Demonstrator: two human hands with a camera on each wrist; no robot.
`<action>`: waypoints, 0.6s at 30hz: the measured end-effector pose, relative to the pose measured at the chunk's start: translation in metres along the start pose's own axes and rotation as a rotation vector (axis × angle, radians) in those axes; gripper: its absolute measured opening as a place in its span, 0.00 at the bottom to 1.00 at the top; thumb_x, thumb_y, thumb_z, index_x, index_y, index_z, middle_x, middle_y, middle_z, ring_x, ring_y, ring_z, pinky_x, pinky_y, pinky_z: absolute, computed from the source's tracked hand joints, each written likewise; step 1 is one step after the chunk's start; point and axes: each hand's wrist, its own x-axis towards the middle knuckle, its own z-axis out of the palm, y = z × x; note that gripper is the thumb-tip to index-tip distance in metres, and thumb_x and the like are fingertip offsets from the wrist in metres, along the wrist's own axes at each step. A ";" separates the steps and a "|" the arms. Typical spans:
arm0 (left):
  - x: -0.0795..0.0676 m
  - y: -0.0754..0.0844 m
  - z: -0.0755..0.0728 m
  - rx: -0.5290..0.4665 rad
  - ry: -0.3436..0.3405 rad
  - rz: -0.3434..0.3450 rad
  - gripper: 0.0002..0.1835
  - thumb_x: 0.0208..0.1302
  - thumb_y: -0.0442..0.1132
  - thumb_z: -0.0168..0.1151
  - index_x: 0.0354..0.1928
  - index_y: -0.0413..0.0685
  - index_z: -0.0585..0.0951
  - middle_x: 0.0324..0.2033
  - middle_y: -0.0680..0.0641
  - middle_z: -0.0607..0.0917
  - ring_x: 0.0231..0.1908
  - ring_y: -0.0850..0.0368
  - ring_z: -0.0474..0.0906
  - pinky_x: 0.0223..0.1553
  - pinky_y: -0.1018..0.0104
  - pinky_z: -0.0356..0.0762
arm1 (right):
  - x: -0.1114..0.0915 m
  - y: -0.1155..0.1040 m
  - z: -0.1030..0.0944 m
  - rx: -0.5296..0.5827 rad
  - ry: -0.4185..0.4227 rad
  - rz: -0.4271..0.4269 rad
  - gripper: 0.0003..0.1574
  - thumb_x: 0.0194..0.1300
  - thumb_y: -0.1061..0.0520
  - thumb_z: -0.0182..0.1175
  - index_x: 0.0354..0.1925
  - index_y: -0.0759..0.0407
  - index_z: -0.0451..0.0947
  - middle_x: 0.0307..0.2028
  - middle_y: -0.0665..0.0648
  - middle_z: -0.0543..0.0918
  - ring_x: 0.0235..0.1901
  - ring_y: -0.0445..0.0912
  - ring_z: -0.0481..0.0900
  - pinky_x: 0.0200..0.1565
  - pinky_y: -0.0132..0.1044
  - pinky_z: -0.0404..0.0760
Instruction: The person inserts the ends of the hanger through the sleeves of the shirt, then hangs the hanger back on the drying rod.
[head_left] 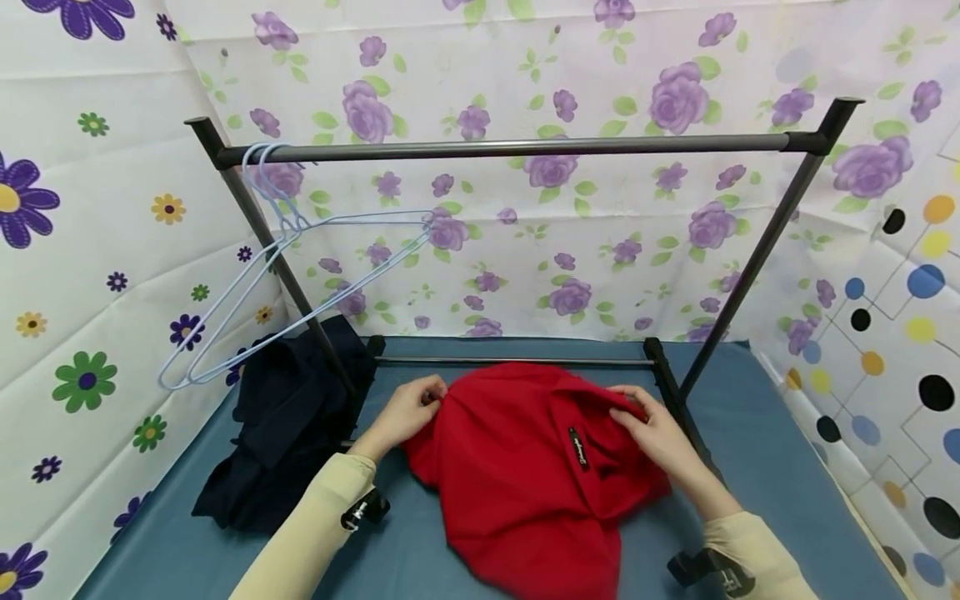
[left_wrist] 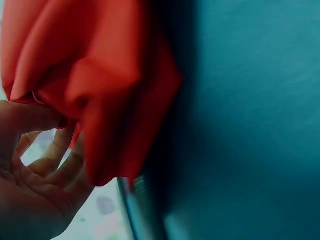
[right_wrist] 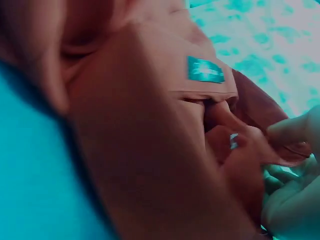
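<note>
A red garment (head_left: 525, 475) with a small black label (head_left: 577, 448) is held up in front of me over the blue surface, its lower part hanging toward the near edge. My left hand (head_left: 408, 410) pinches its upper left edge; in the left wrist view, the thumb and fingers of that hand (left_wrist: 40, 175) grip gathered red cloth (left_wrist: 100, 80). On the opposite side, my right hand (head_left: 652, 429) pinches the upper right edge. The label (right_wrist: 205, 70) and an opening in the cloth show near the right hand (right_wrist: 292, 175) in the right wrist view.
A dark metal clothes rack (head_left: 510, 150) stands behind the garment. Pale blue wire hangers (head_left: 247, 333) hang at the left end of its bar. Dark navy clothing (head_left: 288, 433) lies at the left on the blue surface (head_left: 795, 500). Patterned sheets (head_left: 480, 75) surround the area.
</note>
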 end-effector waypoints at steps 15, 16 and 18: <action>-0.013 -0.006 0.015 0.056 -0.148 0.032 0.06 0.70 0.30 0.58 0.43 0.48 0.78 0.37 0.50 0.81 0.39 0.55 0.77 0.43 0.56 0.74 | -0.011 0.033 0.020 -0.038 -0.211 0.065 0.40 0.73 0.44 0.60 0.75 0.48 0.57 0.65 0.62 0.71 0.58 0.54 0.72 0.52 0.46 0.72; -0.012 -0.007 0.009 0.056 -0.150 0.039 0.05 0.71 0.30 0.59 0.43 0.48 0.79 0.38 0.50 0.82 0.39 0.55 0.77 0.43 0.56 0.75 | -0.010 0.033 0.019 -0.038 -0.215 0.068 0.40 0.72 0.44 0.61 0.75 0.48 0.57 0.65 0.61 0.71 0.57 0.53 0.72 0.52 0.46 0.72; -0.011 -0.008 -0.004 0.055 -0.140 0.049 0.04 0.71 0.31 0.60 0.44 0.47 0.80 0.39 0.49 0.83 0.40 0.53 0.79 0.44 0.55 0.77 | -0.010 0.033 0.015 -0.039 -0.219 0.065 0.40 0.72 0.44 0.61 0.75 0.48 0.57 0.64 0.61 0.71 0.56 0.53 0.73 0.51 0.45 0.73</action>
